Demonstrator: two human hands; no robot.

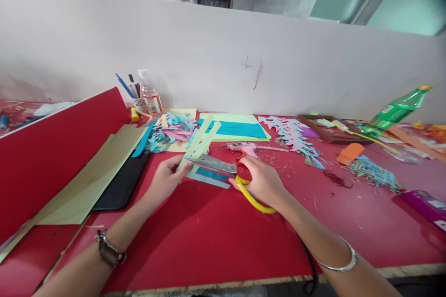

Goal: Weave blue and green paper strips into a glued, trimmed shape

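Pale green paper strips (200, 141) are pinched at their lower end by my left hand (169, 174), and they slant up and away to the right. My right hand (265, 178) grips a pair of scissors (254, 198) with yellow and red handles. The scissor blades (216, 163) point left and cross the strips close to my left fingertips. Below the blades, a blue strip (212, 174) and a light blue strip (212, 182) lie near the red tabletop. Just beyond my right hand rests a pink glue gun (242, 148).
Behind the hands lie a pile of cut paper pieces (170, 131) and blue and green sheets (240, 128). A green bottle (395, 113) leans at right by a brown tray (324, 132). At left are a black tablet-like slab (121, 185) and a red divider (62, 158).
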